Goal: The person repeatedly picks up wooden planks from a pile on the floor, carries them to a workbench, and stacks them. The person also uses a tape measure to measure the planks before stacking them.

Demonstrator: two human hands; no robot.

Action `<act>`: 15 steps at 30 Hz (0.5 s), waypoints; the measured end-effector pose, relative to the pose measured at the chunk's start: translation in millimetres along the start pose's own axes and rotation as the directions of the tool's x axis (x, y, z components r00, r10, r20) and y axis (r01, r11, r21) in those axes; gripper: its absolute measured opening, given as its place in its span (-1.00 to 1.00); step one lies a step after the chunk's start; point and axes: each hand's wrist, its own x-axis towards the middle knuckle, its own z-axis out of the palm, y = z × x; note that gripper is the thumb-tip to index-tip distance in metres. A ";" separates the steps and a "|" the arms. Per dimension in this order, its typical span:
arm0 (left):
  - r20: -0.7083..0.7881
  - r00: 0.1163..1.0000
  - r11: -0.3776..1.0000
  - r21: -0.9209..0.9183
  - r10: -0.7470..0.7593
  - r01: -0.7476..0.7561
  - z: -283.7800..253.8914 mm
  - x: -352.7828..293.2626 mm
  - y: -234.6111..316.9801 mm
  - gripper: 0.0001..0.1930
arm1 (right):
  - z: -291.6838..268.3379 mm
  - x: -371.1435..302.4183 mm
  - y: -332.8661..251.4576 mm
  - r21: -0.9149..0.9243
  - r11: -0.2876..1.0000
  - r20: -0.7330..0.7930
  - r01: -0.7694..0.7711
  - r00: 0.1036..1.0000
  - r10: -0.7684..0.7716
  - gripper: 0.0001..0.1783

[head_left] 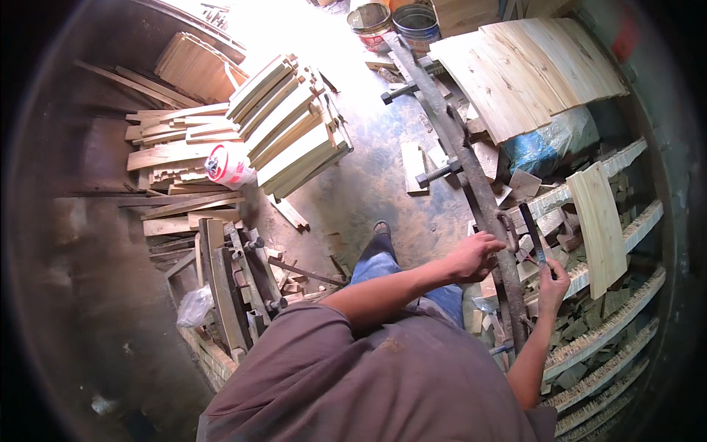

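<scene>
A long rusty metal clamp bar (pixel 458 144) with threaded screws runs from the top down past my right side. My left hand (pixel 475 258) reaches across to its left edge, fingers curled; whatever may be in them is hidden. On the bar's other side, my right hand (pixel 552 286) is closed around the lower end of a dark, narrow flat bar (pixel 530 230), which points up and away. What kind of tool this is does not show. One clamp screw (pixel 440 174) sticks out to the left, farther along the rusty bar.
Pale glued wood panels (pixel 537 70) lie at the far right, and a single board (pixel 598 228) rests across slatted rails (pixel 626 302). Stacked wood strips (pixel 291 125) stand at left with a white and red bucket (pixel 227 166). Two buckets (pixel 370 20) stand at the back.
</scene>
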 end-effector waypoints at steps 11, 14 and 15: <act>-0.100 0.902 0.897 0.112 -0.419 0.429 -204.8 -146.3 -163.9 -0.51 | 218.5 -105.9 -116.7 0.592 0.726 0.252 -0.349 0.936 0.245 -0.80; -0.272 0.841 0.867 0.042 -0.468 0.496 -231.8 -174.1 -205.2 -0.51 | 264.5 -117.5 -160.9 0.642 0.635 0.340 -0.429 0.902 0.266 -0.80; -0.237 0.827 0.843 0.050 -0.510 0.535 -241.0 -182.7 -218.3 -0.48 | 273.5 -115.3 -166.7 0.643 0.621 0.378 -0.449 0.891 0.253 -0.79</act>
